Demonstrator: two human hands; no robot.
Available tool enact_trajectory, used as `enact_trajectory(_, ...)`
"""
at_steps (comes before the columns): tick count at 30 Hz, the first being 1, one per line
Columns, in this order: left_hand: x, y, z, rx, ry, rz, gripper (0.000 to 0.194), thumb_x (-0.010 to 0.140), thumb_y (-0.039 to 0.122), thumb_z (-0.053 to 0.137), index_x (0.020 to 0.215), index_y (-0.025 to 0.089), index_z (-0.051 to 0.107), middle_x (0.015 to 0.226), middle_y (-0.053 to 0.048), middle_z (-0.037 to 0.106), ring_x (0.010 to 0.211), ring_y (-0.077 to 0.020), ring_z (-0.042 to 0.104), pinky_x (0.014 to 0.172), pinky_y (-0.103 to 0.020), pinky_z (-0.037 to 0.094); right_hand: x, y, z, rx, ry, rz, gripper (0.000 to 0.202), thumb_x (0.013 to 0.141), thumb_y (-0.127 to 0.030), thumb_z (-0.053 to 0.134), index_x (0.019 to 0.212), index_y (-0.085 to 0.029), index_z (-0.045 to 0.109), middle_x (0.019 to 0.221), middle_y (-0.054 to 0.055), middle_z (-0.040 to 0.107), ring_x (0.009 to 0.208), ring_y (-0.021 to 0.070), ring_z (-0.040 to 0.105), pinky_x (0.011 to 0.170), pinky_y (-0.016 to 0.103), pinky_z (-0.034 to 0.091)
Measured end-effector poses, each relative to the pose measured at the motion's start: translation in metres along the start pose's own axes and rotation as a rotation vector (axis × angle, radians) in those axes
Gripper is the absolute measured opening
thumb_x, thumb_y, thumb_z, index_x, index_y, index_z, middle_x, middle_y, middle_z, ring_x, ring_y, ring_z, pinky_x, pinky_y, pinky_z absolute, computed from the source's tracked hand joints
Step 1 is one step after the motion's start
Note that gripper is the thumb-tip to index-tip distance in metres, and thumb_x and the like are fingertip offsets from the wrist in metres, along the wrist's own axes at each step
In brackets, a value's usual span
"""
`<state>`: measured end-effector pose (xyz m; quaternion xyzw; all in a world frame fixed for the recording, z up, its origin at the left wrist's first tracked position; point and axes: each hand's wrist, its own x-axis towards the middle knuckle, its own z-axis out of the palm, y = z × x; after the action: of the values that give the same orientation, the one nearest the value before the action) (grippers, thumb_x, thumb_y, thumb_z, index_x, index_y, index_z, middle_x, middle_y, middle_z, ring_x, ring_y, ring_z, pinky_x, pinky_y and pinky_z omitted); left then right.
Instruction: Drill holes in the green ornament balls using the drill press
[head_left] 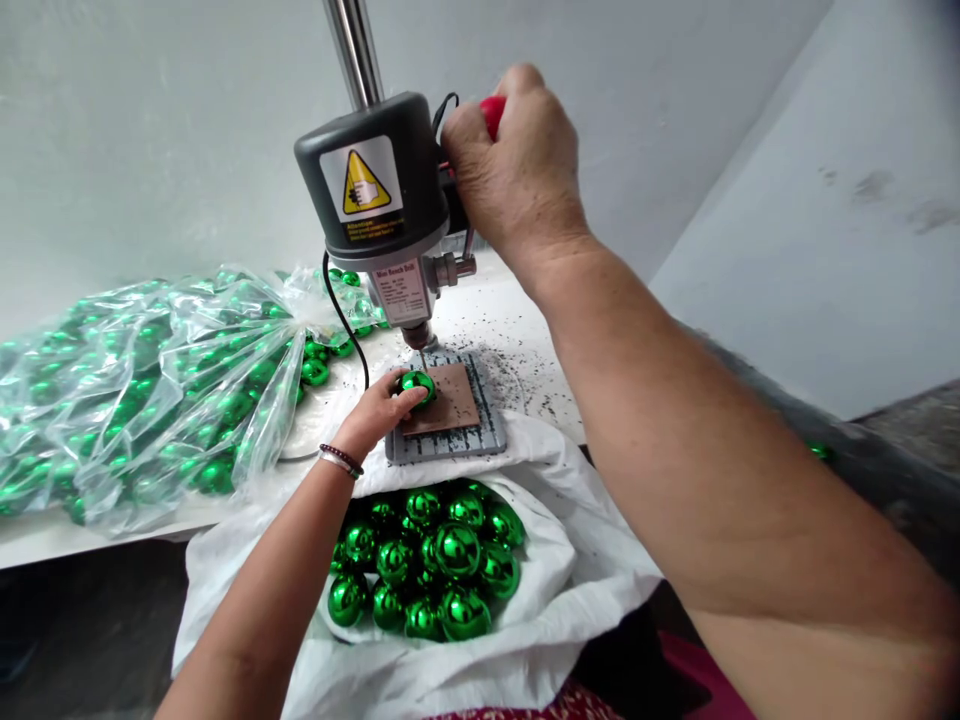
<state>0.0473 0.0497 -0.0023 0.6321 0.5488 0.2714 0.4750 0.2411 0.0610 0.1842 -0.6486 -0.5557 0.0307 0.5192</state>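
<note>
My left hand [386, 408] holds a shiny green ball [417, 388] between thumb and fingers, on a brown board [454, 402] lying on the grey drill base [446, 443]. Just above the ball is the chuck [418, 336] of a small bench drill [375, 180]; whether the bit touches the ball cannot be made out. My right hand [517, 150] is wrapped round a red knob [492, 115] at the drill's right side, up high. Dark bracelets circle the left wrist.
A white cloth sack [555, 590] with several green balls [457, 550] lies open in front of the base. On the left, a clear plastic bag [172, 390] full of green balls rests on the white table [525, 330]. Dark shavings lie around the base. A black cable hangs beside the drill.
</note>
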Motion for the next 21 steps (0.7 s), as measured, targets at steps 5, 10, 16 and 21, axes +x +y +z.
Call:
enact_trajectory(5, 0.003, 0.011, 0.002, 0.174, 0.058, 0.028, 0.055, 0.073, 0.04, 0.072, 0.122, 0.016, 0.065, 0.101, -0.006, 0.07, 0.079, -0.0158, 0.061, 0.074, -0.029, 0.05, 0.001, 0.001, 0.0, -0.027, -0.015, -0.013, 0.036, 0.1, -0.036, 0.034, 0.117, -0.009, 0.051, 0.093, 0.002, 0.053, 0.098, 0.0191, 0.054, 0.102, 0.04, 0.044)
enact_trajectory(10, 0.007, 0.017, 0.004, 0.273, 0.047, 0.078, 0.049, 0.069, 0.038, 0.076, 0.113, 0.017, 0.072, 0.1, -0.005, 0.073, 0.092, -0.0206, 0.063, 0.091, -0.033, 0.049, 0.001, 0.002, 0.0, -0.005, -0.014, -0.019, 0.035, 0.099, -0.036, 0.034, 0.116, -0.009, 0.05, 0.093, 0.002, 0.054, 0.1, 0.0181, 0.054, 0.104, 0.04, 0.043)
enact_trajectory(16, 0.009, 0.013, 0.013, 0.142, 0.019, 0.058, 0.064, 0.066, 0.035, 0.08, 0.127, 0.016, 0.067, 0.097, -0.003, 0.073, 0.085, -0.0184, 0.064, 0.085, -0.032, 0.052, 0.0, 0.0, 0.0, 0.007, -0.019, -0.004, 0.035, 0.1, -0.034, 0.034, 0.118, -0.008, 0.049, 0.09, 0.001, 0.052, 0.094, 0.0154, 0.051, 0.103, 0.037, 0.043)
enact_trajectory(21, 0.007, 0.014, 0.019, 0.074, 0.032, -0.005, 0.066, 0.068, 0.029, 0.081, 0.131, 0.015, 0.065, 0.096, -0.002, 0.074, 0.085, -0.0176, 0.065, 0.084, -0.031, 0.054, -0.002, -0.001, -0.002, 0.01, -0.01, -0.008, 0.034, 0.1, -0.034, 0.037, 0.116, -0.008, 0.052, 0.085, -0.001, 0.046, 0.075, 0.0091, 0.036, 0.095, 0.031, 0.042)
